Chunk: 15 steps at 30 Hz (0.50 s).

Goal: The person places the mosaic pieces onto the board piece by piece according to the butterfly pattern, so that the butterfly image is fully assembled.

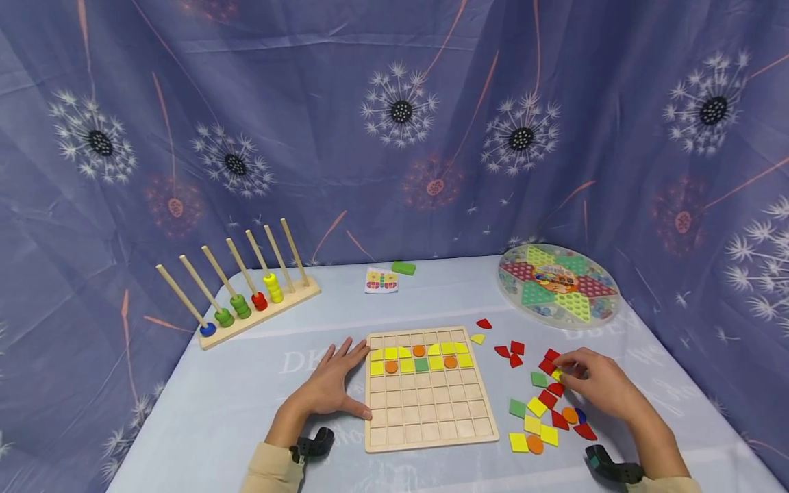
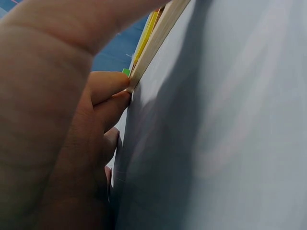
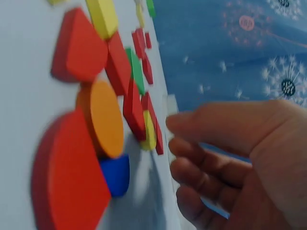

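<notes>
The wooden grid board (image 1: 431, 448) lies flat, its upper rows holding yellow pieces, orange discs and a green square (image 1: 422, 365). My left hand (image 1: 327, 385) is spread along the board's left edge, thumb and fingertips touching it; the left wrist view shows fingertips against the wooden edge (image 2: 160, 40). Over the loose pieces at the right, my right hand (image 1: 603, 385) has its fingers bent above a yellow piece (image 1: 557, 375). In the right wrist view that yellow piece (image 3: 149, 132) lies beside red ones, apart from the fingers of my right hand (image 3: 235, 158).
Loose red, green, yellow, orange and blue pieces, such as a red one (image 1: 547, 399), lie right of the board. A peg stand with rings (image 1: 265, 315) is at the back left. A pattern card (image 1: 381, 281) and green block (image 1: 403, 268) lie behind; a round star board (image 1: 557, 311) is back right.
</notes>
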{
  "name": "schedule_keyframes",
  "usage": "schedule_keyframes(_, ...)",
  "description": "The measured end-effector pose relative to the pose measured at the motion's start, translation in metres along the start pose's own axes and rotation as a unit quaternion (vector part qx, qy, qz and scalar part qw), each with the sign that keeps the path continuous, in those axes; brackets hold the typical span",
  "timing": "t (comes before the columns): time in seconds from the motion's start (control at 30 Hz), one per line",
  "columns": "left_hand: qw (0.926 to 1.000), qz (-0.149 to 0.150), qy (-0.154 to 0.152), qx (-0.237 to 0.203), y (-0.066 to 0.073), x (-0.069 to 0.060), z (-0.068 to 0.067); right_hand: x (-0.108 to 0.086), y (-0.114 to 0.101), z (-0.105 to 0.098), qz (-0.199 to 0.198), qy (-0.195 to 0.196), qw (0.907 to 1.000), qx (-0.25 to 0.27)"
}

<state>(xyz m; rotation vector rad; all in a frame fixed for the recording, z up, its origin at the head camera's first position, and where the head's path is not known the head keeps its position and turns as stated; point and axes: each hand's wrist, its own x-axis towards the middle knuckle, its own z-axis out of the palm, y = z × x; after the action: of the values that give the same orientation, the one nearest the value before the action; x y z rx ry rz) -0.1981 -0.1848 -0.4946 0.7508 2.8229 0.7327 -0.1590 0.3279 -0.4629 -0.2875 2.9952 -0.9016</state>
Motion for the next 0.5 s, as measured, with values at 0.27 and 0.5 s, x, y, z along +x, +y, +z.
schedule_keyframes(0.27, 1.0, 0.0, -0.003, -0.003, 0.0, 0.0, 0.0, 0.006, 0.013, 0.002, 0.039, -0.02, 0.9989, -0.017)
schedule_keyframes(0.5, 1.0, 0.002, 0.0, -0.007, 0.002, -0.001, -0.001, 0.011, 0.007, 0.007, 0.036, -0.023, 0.999, -0.016)
